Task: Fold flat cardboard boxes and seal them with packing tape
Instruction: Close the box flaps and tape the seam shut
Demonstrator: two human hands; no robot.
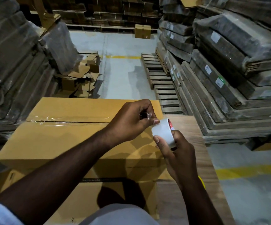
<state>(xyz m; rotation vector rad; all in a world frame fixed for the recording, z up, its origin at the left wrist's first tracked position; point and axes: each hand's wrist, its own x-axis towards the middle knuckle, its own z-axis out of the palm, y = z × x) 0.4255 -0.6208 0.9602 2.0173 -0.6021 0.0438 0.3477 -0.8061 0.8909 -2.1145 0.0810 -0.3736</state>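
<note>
I see a dim warehouse aisle with a pale grey concrete floor (123,78) crossed by yellow painted lines (245,172). On my left, tall stacks of flat cardboard wrapped in plastic film (13,62) rise above a heap of loose cardboard scraps (81,78). On my right, more film-wrapped bundles with white labels (229,70) sit piled on wooden pallets (160,82). Far down the aisle a small brown carton (142,31) stands before a dark wall of stacked cardboard (107,12). A wood-grain bench (201,151) fills the foreground.
</note>
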